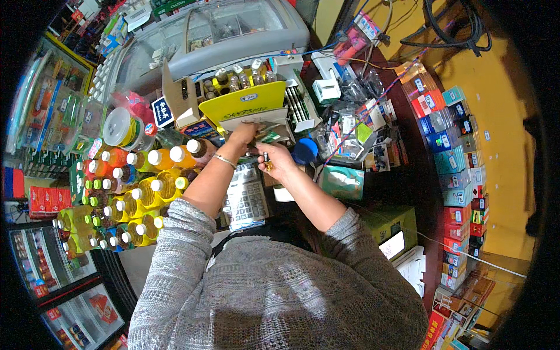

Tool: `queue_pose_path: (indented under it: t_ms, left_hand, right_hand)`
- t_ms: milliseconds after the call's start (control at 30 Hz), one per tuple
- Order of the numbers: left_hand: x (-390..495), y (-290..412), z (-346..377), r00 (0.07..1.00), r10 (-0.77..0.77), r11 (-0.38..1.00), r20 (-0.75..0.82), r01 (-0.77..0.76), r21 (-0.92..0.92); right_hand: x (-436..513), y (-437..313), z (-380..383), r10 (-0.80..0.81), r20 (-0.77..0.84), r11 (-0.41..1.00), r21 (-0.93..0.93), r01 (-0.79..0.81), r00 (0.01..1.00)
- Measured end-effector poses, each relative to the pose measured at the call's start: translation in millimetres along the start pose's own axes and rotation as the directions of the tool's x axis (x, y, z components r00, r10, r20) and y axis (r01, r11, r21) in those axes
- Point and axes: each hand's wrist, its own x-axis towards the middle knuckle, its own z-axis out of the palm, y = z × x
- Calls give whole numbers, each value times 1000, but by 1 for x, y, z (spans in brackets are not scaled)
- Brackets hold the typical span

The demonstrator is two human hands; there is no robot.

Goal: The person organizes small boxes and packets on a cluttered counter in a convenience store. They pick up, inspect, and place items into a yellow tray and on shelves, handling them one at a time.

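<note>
My left hand [246, 133], with a bangle on the wrist, reaches into an open box [286, 139] holding small flat packets, one of them green. Its fingertips are partly hidden among the contents, so I cannot tell whether they grip anything. Close beside it, my right hand [280, 161] is closed around a small black and gold-coloured item [267, 162]. Below both hands lies a large-key calculator [246, 197]. A yellow display box [245, 103] with small glass bottles in it stands just beyond the open box. To the right of my right hand is a round blue lid [305, 151].
Rows of drink bottles [144, 192] crowd the left side. A glass-topped chest freezer [218, 30] stands at the back. Plastic bags of small goods [350, 131] and a teal packet [343, 181] lie to the right. Cigarette packs [453, 162] line the far right, and loose cords cross there.
</note>
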Motion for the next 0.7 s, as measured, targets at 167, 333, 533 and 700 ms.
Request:
queue_pose_path:
  t_ms: [167,333,533,700]
  left_hand:
    - [21,-34,-21,983,-39,991,-181,15,-134]
    - [-25,-20,-5,953,77,975,-294,-134,-180]
    - [-26,-41,-2,974,69,980,-217,-107,-166]
    - [-38,-54,3,960,194,975,-200,-211,-68]
  right_hand:
    - [-20,-7,-4,-19,171,981,-188,52,985]
    - [-1,-24,-46,-90,29,980,181,84,995]
    - [45,-20,-32,-85,-59,745,659,103,995]
    - [70,-16,-30,-168,-215,691,670,270,962]
